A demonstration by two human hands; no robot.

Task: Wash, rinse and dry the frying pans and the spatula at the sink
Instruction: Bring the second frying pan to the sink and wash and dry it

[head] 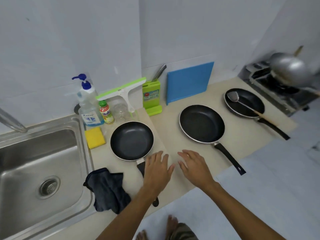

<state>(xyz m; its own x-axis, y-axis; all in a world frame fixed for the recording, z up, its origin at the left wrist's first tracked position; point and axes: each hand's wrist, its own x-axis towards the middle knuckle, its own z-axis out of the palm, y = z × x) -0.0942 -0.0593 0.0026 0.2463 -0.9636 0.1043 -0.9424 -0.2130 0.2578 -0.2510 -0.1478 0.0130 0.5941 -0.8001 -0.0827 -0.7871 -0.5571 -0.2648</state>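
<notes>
Three black frying pans stand on the beige counter [173,122]. The nearest pan [132,140] sits beside the sink [39,163], and its handle runs under my left hand [156,170]. A second pan [201,123] is in the middle, handle pointing toward me. The far pan [244,102] holds a metal spatula [242,104] with a wooden handle. My right hand [195,168] hovers flat over bare counter between the two nearer pans. Both hands have straight, spread fingers and hold nothing. A yellow sponge [95,137] and a dark cloth [108,189] lie next to the sink.
A soap pump bottle [88,103], a small bottle [106,112], a green squeegee [121,92], a green knife block [151,96] and a blue cutting board [189,82] line the wall. A wok [289,70] sits on the stove at far right. The tap [12,121] overhangs the sink.
</notes>
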